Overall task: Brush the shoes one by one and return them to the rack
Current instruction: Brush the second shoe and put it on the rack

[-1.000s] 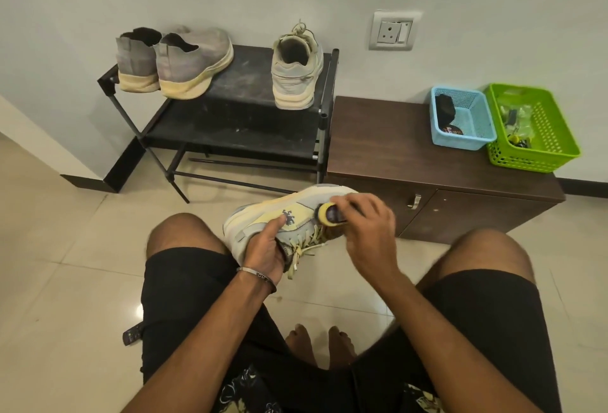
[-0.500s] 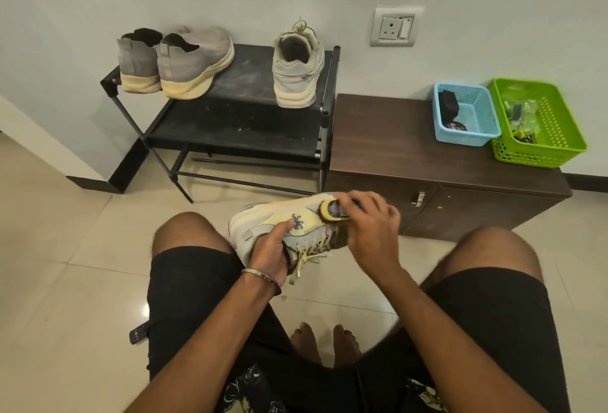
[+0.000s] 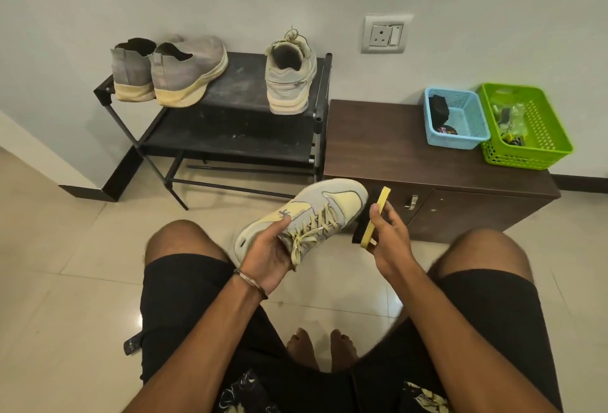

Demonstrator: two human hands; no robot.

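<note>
Brush [image 3: 370,217] clamped in right hand [image 3: 390,241], just right of sneaker [image 3: 306,215] toe; left hand [image 3: 268,253] grips heel end, sneaker's long axis running up-right toward brush.

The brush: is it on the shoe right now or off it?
Off. The right hand holds the brush just clear of the shoe's toe, with a gap showing between them.
</note>
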